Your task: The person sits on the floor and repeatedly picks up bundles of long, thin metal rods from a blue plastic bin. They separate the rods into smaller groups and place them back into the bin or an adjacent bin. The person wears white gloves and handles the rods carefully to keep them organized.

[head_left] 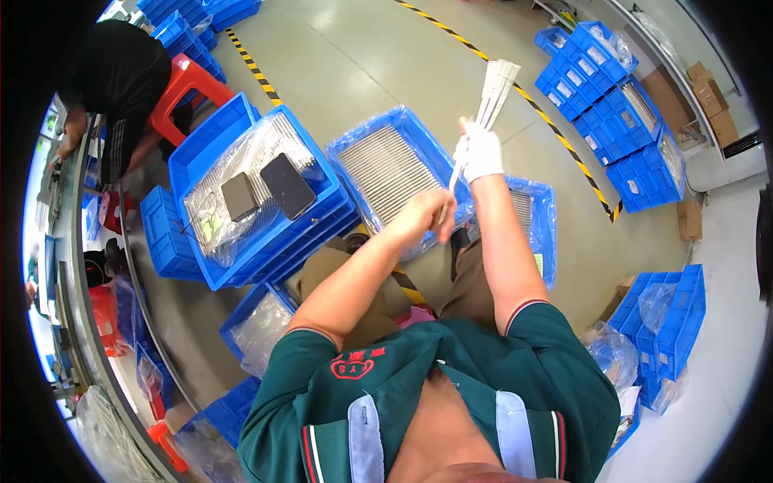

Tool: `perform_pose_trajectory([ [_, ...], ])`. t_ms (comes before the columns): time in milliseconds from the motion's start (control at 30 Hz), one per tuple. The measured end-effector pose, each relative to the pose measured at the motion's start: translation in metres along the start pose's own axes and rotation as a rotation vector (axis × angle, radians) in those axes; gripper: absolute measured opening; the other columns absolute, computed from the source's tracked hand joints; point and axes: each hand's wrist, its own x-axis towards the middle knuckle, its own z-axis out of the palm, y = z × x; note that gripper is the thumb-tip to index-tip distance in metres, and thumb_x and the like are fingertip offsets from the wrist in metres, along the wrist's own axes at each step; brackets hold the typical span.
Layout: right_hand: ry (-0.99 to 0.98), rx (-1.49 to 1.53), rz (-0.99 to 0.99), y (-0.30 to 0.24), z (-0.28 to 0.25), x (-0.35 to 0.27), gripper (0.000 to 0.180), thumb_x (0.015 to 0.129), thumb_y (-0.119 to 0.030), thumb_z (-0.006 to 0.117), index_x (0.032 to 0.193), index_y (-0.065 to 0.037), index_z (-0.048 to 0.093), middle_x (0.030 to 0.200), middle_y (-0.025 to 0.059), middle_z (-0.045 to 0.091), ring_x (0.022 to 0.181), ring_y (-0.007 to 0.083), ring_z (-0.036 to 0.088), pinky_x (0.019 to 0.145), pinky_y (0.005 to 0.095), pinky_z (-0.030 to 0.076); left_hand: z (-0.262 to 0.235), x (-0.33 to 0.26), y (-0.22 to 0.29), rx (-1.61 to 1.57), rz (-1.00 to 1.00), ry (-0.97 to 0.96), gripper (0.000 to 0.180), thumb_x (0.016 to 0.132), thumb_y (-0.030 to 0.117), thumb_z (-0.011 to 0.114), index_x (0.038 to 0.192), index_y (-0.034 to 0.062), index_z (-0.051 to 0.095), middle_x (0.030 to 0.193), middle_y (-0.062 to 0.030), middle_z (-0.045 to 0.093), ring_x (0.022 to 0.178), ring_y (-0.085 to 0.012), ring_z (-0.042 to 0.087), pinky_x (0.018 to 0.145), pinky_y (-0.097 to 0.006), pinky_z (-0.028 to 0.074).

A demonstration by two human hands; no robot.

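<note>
My right hand (pixel 481 153), in a white glove, is closed round a bundle of long, thin whitish strips (pixel 497 90), which fan out slightly at the far end. One narrow strip runs down from the glove to my bare left hand (pixel 425 216), whose fingers are curled on its lower end. Below both hands is a blue bin (pixel 431 137) lined with clear plastic, holding rows of thin metal-looking strips (pixel 385 171). A second blue bin (pixel 550 233) with similar strips lies partly hidden behind my right forearm.
Stacked blue bins (pixel 213 278) on the left carry a phone (pixel 287 186), a dark box (pixel 239 197) and plastic film. A person in black (pixel 121 72) is beside a red stool (pixel 181 88). More blue bins (pixel 592 64) stand right. Striped tape (pixel 564 149) crosses the floor.
</note>
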Motion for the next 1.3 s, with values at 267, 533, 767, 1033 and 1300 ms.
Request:
perform_pose_trajectory([
  [267, 0.079, -0.04, -0.009, -0.012, -0.026, 0.018, 0.015, 0.082, -0.018, 0.067, 0.079, -0.009, 0.055, 0.059, -0.0029, 0.044, 0.041, 0.0088, 0.038, 0.036, 0.0254, 0.029, -0.053, -0.005, 0.019, 0.023, 0.115, 0.17, 0.034, 0.096, 0.032, 0.046, 0.083, 0.0015, 0.054, 0.083, -0.0131, 0.062, 0.073, -0.02, 0.062, 0.067, -0.031, 0.051],
  [533, -0.297, -0.433, -0.022, 0.019, 0.029, -0.049, 0.019, 0.082, -0.02, 0.07, 0.082, -0.006, 0.058, 0.066, -0.0007, 0.053, 0.053, 0.0074, 0.047, 0.046, 0.0246, 0.039, -0.041, 0.005, 0.022, -0.275, 0.05, -0.226, 0.033, 0.091, 0.034, 0.057, 0.092, 0.0011, 0.058, 0.087, -0.0076, 0.056, 0.072, -0.0146, 0.052, 0.065, -0.028, 0.046],
  [767, -0.281, -0.853, -0.321, 0.02, 0.028, -0.05, 0.033, 0.086, -0.034, 0.063, 0.081, -0.002, 0.056, 0.067, 0.006, 0.057, 0.062, 0.0135, 0.052, 0.058, 0.0315, 0.044, -0.057, 0.002, 0.035, 0.005, 0.107, 0.107, 0.026, 0.092, 0.029, 0.057, 0.087, 0.0037, 0.059, 0.063, 0.0048, 0.042, 0.051, -0.0052, 0.032, 0.048, -0.02, 0.029],
  [1033, -0.44, -0.788, -0.162, 0.028, 0.013, -0.06, 0.024, 0.09, -0.024, 0.057, 0.081, -0.002, 0.056, 0.059, 0.0032, 0.055, 0.056, 0.011, 0.052, 0.053, 0.0271, 0.042, -0.093, 0.001, 0.06, -0.345, 0.542, 0.636, 0.027, 0.093, 0.029, 0.055, 0.091, 0.002, 0.059, 0.067, 0.001, 0.045, 0.052, -0.0085, 0.037, 0.048, -0.024, 0.036],
  [1300, -0.507, -0.816, -0.113, 0.021, 0.015, -0.077, 0.018, 0.089, -0.019, 0.059, 0.09, -0.001, 0.058, 0.064, 0.0051, 0.059, 0.059, 0.0098, 0.054, 0.056, 0.0252, 0.044, -0.1, 0.011, 0.054, -0.62, 0.553, 0.438, 0.031, 0.093, 0.032, 0.055, 0.095, 0.0014, 0.06, 0.068, 0.0004, 0.044, 0.055, -0.0102, 0.039, 0.052, -0.026, 0.035],
])
